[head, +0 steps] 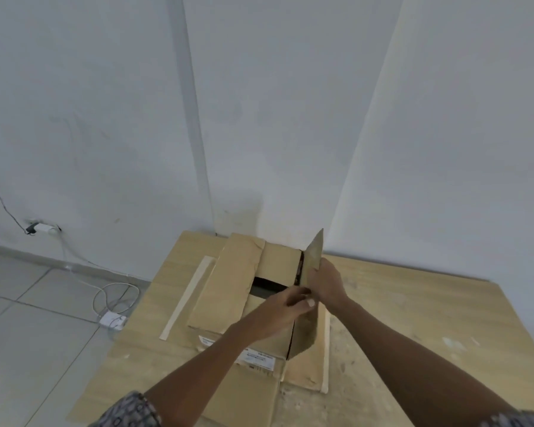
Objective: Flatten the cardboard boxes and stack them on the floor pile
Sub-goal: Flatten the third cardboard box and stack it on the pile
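Note:
A brown cardboard box [228, 291] stands upright on flat cardboard sheets [173, 303] spread on the floor by the wall corner. Its left top flap lies folded over the opening, and a dark gap shows in the middle. The right flap [313, 257] stands up almost vertical. My right hand [326, 283] grips this upright flap from its outer side. My left hand [293, 303] reaches across the box top and pinches the same flap's lower edge. A white label sits on the box's near side.
White walls meet in a corner just behind the box. A wall socket with a plug [42, 228] is at the left, and a white cable with an adapter [113, 318] lies on the grey floor tiles. A large light sheet [429, 318] covers the floor at right.

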The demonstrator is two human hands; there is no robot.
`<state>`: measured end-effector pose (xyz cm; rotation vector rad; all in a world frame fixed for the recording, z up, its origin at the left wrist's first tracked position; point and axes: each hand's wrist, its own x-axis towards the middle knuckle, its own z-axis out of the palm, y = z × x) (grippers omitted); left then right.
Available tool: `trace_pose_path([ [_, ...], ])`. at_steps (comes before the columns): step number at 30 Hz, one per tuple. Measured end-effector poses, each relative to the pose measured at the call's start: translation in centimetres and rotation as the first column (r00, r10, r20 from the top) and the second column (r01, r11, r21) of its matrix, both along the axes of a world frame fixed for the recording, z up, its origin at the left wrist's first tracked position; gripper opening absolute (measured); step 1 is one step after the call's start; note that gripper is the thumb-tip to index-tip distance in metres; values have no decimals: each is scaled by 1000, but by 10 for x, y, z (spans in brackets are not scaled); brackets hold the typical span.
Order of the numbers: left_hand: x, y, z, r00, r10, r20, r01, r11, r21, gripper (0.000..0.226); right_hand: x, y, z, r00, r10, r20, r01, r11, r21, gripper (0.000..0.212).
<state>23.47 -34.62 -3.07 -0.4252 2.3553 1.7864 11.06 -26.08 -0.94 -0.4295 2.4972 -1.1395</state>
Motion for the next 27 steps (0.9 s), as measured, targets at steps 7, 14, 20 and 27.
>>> trace_pose_path([
  [7,-12,-17,-18,940,-208,270,341,560,-755,29,-39,77,2,994,-58,-98,66,994,82,18],
  [14,-29,13,-14,931,-290,219,267,134,-954,39,-66,132,-5,984,-90,-153,120,971,206,21],
  [20,-30,-4,14,981,-187,-52,4,287,-958,22,-77,136,-7,967,-96,-238,164,943,289,28],
  [27,-6,-44,11,918,169,360,367,-11,-930,34,-77,125,-22,900,97,-424,156,839,522,63],
])
